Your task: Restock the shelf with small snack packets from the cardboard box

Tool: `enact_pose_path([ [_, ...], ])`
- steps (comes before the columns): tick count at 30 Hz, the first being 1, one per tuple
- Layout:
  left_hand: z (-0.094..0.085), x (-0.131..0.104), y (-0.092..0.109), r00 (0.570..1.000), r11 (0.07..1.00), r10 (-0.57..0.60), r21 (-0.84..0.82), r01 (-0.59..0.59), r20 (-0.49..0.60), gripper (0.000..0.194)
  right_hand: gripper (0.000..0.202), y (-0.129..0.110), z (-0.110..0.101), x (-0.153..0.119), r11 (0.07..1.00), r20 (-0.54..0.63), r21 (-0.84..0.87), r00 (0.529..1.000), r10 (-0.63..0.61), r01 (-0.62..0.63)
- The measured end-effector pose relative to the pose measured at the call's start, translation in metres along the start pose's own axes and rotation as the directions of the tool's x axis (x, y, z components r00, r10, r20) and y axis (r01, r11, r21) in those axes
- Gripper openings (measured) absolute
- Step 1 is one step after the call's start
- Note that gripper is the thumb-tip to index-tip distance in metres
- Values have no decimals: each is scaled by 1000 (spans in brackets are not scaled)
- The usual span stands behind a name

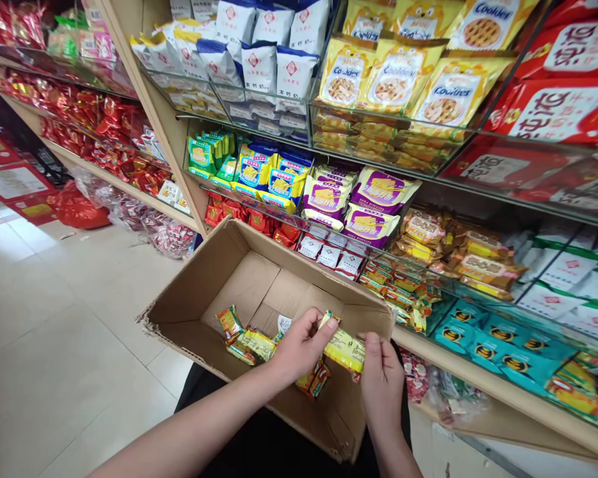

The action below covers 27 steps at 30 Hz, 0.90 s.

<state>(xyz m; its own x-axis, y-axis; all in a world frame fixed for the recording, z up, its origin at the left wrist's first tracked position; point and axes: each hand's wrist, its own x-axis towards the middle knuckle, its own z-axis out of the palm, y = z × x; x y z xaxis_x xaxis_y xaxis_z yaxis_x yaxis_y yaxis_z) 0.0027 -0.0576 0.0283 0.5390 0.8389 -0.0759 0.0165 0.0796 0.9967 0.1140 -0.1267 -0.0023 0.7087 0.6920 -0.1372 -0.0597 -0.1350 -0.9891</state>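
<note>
A small yellow snack packet (345, 348) with orange ends is held over an open cardboard box (189, 312). My left hand (301, 348) pinches its left end between thumb and fingers. At the packet's right end, the thumb and fingertips of my right hand (383, 372) are closed on its edge. Below and to the left, inside the box, lie several similar packets (256, 343) in yellow, orange and green. More orange-and-yellow packets (313, 380) sit under my left hand, which partly hides them. The box rests on my lap, tilted, with a worn left corner.
Shelves with clear dividers rise ahead, stocked with yellow cookie packs (393, 73), white packs (259, 73) and purple soda biscuits (371, 226). Small orange-green packets (403, 292) fill a low bin behind the box. Bagged goods (167, 229) stand on the tiled floor (70, 332) at left.
</note>
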Motion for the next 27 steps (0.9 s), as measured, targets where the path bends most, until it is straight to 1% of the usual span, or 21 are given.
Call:
enact_pose_path([
  [3,-2,-1,-5,989,983,122,144,-110,-83,35,40,5,7,-3,983,-24,151,994,106,-101],
  [5,-2,-3,-10,981,972,158,190,-136,-108,33,39,8,10,-4,980,-13,149,991,132,-128],
  [8,-2,-6,-15,978,956,175,255,-142,-113,33,42,14,9,-4,995,-22,35,996,92,-91],
  [11,-6,-7,-17,979,952,159,284,-117,-129,34,44,13,4,-4,986,-49,-168,999,-22,13],
  [12,-7,-6,-17,980,957,149,268,-109,-133,34,45,11,3,-5,978,-57,-204,997,-61,48],
  [13,-7,-6,-17,981,966,137,238,-103,-134,35,44,7,2,-6,979,-60,-195,995,-80,67],
  [14,-7,-6,-17,983,977,122,190,-96,-135,36,43,3,2,-8,989,-59,-135,996,-66,57],
  [15,-6,-6,-16,985,989,100,125,-83,-138,38,43,-1,3,-10,999,-49,-35,999,-19,17],
  [17,-2,-8,-14,990,999,9,-49,-16,-140,40,41,-10,6,-14,976,5,179,992,127,-126],
  [19,3,-10,-11,986,965,-129,-242,100,-109,41,41,-16,10,-17,920,66,297,966,249,-257],
  [21,7,-12,-8,970,899,-238,-389,202,-48,43,40,-17,12,-18,895,96,322,951,294,-309],
  [22,9,-12,-8,963,870,-267,-436,230,-24,43,39,-15,12,-18,901,93,318,955,280,-295],
  [24,9,-11,-11,958,844,-286,-475,248,-8,46,39,-8,9,-16,945,51,271,983,178,-185],
  [26,8,-8,-17,953,857,-303,-441,268,-10,47,38,0,3,-12,990,-8,139,1000,7,-6],
  [27,6,-7,-21,945,867,-327,-401,294,-13,48,38,2,-2,-10,994,-30,38,995,-97,98],
])
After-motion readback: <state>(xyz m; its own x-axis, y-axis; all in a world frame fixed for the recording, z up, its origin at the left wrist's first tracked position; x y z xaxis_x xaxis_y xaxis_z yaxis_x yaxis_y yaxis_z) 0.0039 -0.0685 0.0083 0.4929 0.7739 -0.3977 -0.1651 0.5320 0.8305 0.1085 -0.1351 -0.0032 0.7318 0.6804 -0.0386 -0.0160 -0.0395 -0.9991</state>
